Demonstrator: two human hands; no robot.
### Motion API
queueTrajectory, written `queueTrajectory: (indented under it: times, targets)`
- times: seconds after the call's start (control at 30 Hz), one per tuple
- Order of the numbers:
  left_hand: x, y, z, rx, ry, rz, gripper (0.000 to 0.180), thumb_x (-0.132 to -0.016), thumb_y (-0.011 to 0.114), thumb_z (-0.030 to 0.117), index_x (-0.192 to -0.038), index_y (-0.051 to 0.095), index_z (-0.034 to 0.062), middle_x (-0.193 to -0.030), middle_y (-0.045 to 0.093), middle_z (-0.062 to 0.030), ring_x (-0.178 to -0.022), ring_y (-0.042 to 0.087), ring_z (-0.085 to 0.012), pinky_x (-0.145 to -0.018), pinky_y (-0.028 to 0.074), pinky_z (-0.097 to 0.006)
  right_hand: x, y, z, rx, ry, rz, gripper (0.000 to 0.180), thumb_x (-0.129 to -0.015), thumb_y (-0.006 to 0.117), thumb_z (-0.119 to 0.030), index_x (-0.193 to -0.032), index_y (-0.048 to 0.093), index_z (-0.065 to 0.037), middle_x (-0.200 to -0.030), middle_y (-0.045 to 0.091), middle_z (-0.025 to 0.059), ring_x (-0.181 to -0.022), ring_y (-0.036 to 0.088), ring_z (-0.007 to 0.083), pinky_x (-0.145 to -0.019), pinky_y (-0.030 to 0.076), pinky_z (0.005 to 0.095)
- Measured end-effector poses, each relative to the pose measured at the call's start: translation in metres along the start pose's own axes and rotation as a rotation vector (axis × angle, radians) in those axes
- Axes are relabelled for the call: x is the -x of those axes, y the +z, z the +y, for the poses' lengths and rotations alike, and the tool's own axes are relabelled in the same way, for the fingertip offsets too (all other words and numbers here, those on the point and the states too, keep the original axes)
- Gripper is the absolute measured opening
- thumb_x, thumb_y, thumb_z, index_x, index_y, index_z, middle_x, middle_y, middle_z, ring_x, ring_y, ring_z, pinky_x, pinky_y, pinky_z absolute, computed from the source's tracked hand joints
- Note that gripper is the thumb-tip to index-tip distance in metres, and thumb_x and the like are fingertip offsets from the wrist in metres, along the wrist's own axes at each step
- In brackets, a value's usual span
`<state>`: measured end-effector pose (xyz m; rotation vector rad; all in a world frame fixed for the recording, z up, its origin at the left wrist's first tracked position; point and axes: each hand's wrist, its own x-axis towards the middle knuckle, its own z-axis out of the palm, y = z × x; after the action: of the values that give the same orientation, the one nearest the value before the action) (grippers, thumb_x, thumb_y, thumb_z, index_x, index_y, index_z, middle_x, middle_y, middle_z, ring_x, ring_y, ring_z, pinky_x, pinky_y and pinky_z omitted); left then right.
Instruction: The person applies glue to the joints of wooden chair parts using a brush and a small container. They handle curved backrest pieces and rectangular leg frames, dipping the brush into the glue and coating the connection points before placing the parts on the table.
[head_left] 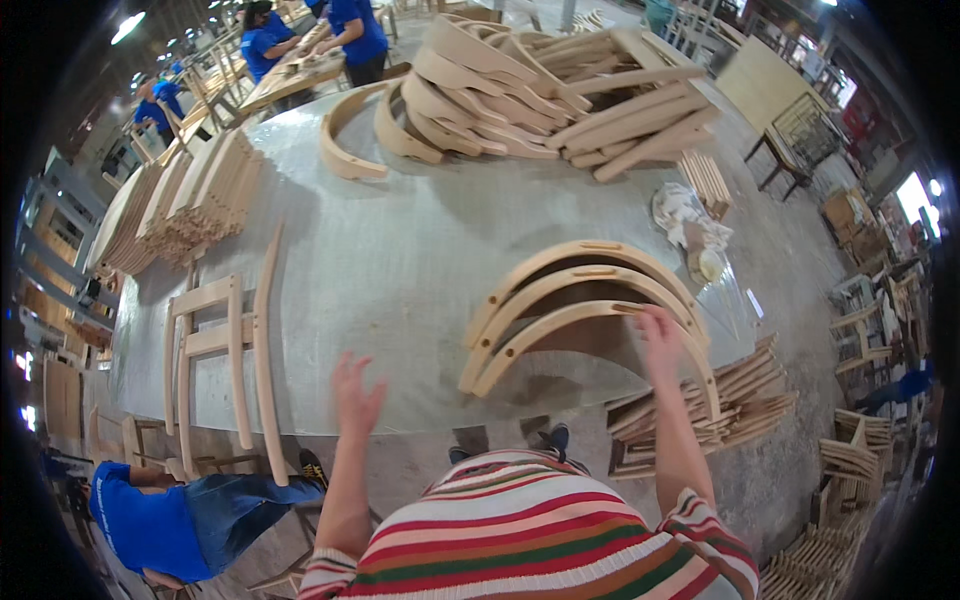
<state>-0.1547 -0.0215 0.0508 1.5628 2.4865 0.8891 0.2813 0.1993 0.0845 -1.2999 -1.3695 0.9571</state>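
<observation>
"How are the hands?"

"On my feed, the left hand is spread wide with nothing in it, left of the three arched wooden rails. The right hand has its fingers drawn narrow at the nearest rail; whether they pinch it, I can't tell."

"And the rails?"

"One behind another on the tabletop."

"Labels?"

"A pale slip right of the rails, too small for me to read."

Woodworking shop with a grey concrete floor.
A lit lamp and a long wooden workbench show at upper left; at right, a dark-framed chair stands beside a pale board, with a bright window farther right.
</observation>
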Motion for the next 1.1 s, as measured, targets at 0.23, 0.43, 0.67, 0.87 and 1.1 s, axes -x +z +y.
queueTrajectory:
  times: [0.23,0.43,0.67,0.87,1.1]
  targets:
    - [0.003,0.09,0.162,-0.065,-0.123,-0.451,0.071,-0.068,0.075,0.036,-0.12,0.041,0.0024,-0.121,0.052,-0.0187,-0.114,0.049,-0.0344,-0.092,0.043,-0.042,0.043,-0.2,0.062,0.974,-0.121,0.174,0.058,-0.075,0.069,-0.022,-0.124,0.048,-0.001,-0.12,0.05,0.0203,-0.102,0.054,0.0327,-0.085,0.045,0.04]
    - [-0.004,0.104,0.173,-0.181,-0.244,-0.428,0.063,-0.066,0.074,0.036,-0.109,0.043,0.0008,-0.105,0.058,-0.0209,-0.099,0.057,-0.0362,-0.082,0.047,-0.045,0.023,-0.199,0.091,0.552,0.315,-0.251,0.058,-0.07,0.071,-0.019,-0.12,0.05,0.002,-0.106,0.059,0.0207,-0.095,0.059,0.0308,-0.083,0.045,0.0372]
    - [0.002,0.1,0.156,-0.047,-0.152,-0.352,0.058,-0.062,0.072,0.029,-0.106,0.047,0.0011,-0.094,0.061,-0.0213,-0.09,0.059,-0.0395,-0.078,0.048,-0.046,-0.004,-0.194,0.086,0.611,0.314,-0.301,0.055,-0.069,0.071,-0.02,-0.117,0.051,-0.001,-0.1,0.063,0.0159,-0.093,0.06,0.0319,-0.083,0.044,0.0399]
    - [0.013,0.093,0.152,0.065,-0.212,-0.359,0.059,-0.06,0.074,0.029,-0.104,0.047,0.0016,-0.096,0.06,-0.0213,-0.091,0.058,-0.0386,-0.076,0.048,-0.046,-0.007,-0.185,0.074,0.319,0.449,-0.263,0.073,-0.064,0.07,-0.007,-0.132,0.043,-0.002,-0.089,0.06,0.013,-0.066,0.058,0.0176,-0.056,0.047,0.0304]
    - [0.027,0.061,0.133,0.316,-0.298,-0.208,0.054,-0.062,0.072,0.028,-0.103,0.048,0.0032,-0.089,0.06,-0.0182,-0.083,0.06,-0.0358,-0.07,0.048,-0.041,-0.031,-0.18,0.011,0.772,-0.267,-0.176,0.039,-0.082,0.064,-0.016,-0.116,0.056,0.001,-0.096,0.065,0.0157,-0.09,0.062,0.0243,-0.08,0.048,0.0377]
